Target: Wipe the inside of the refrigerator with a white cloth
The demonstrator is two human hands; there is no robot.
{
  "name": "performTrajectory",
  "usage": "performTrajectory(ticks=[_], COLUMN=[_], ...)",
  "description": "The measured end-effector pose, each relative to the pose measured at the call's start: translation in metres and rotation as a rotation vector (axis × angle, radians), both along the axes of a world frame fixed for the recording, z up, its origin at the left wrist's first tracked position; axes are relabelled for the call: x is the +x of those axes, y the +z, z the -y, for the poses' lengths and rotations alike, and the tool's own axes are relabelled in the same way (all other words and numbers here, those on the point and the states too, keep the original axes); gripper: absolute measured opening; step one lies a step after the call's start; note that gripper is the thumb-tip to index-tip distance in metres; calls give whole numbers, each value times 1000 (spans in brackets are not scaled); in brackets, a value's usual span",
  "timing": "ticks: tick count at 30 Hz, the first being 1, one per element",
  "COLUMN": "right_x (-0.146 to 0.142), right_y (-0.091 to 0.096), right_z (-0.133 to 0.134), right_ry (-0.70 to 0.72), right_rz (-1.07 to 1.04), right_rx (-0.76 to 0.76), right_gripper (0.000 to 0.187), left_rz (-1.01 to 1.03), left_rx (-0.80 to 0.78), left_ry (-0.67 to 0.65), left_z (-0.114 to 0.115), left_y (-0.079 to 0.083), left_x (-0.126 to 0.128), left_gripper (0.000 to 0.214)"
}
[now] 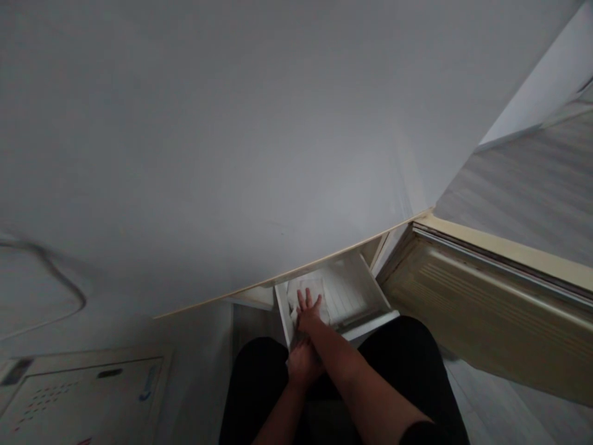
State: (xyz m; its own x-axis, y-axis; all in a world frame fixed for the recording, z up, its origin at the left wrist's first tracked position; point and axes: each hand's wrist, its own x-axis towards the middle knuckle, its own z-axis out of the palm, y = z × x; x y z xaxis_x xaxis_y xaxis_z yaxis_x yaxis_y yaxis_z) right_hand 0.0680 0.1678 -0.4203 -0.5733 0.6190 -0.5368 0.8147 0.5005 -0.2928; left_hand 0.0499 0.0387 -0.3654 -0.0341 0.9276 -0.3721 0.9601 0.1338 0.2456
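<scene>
A white drawer point(365, 285) is pulled out from under a grey top, between my knees. Inside, at its left side, lies a white cloth or paper-like piece point(319, 287); its exact kind is unclear. My right hand point(307, 312) reaches into the drawer with its fingers spread over that white piece, holding nothing visible. My left hand point(303, 363) is at the drawer's front left corner, just below the right wrist. The fingers of the left hand are mostly hidden by the right wrist, so its grip cannot be made out.
The wide grey top point(259, 154) with a pale edge strip spans the view above the drawer. A yellowish ribbed panel point(463, 290) stands at the right. At lower left is a pale panel with a hatch point(88, 395), below a cable point(65, 281). Grey plank flooring point(523, 185) lies beyond.
</scene>
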Motion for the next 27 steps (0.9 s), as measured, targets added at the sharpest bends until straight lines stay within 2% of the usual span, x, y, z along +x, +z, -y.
performTrajectory(ticks=[3,5,9,12,15,17,20,23,25,27], right_x=[33,70,145,174,174,165,150,136,125,113], right_y=[-1,-3,-12,-17,-18,-16,-9,-1,3,6], right_z=[-23,-46,-80,-84,-76,-69,-60,-53,-46,-38], right_ry=[71,25,-177,-278,-337,-386,-428,-473,-564,-639], right_rz=[-8,-26,18,56,110,169,263,376,416,371], right_rx=[7,50,98,64,31,8,-55,-141,-174,-146], right_gripper=[106,123,129,134,135,138,147,155,157,154], left_rz=[-9,-27,-61,-52,-11,1,-135,-271,-277,-263], left_rx=[11,27,25,-10,-27,-27,-32,-31,-23,-28], left_ry=[1,5,0,-2,-34,-81,-91,-37,-25,-32], left_z=[2,3,1,-5,-3,7,35,58,62,57], left_y=[1,3,8,13,22,31,45,54,55,53], left_x=[1,3,7,9,4,-5,-25,-40,-42,-39], left_gripper=[45,47,49,45,43,48,67,73,76,80])
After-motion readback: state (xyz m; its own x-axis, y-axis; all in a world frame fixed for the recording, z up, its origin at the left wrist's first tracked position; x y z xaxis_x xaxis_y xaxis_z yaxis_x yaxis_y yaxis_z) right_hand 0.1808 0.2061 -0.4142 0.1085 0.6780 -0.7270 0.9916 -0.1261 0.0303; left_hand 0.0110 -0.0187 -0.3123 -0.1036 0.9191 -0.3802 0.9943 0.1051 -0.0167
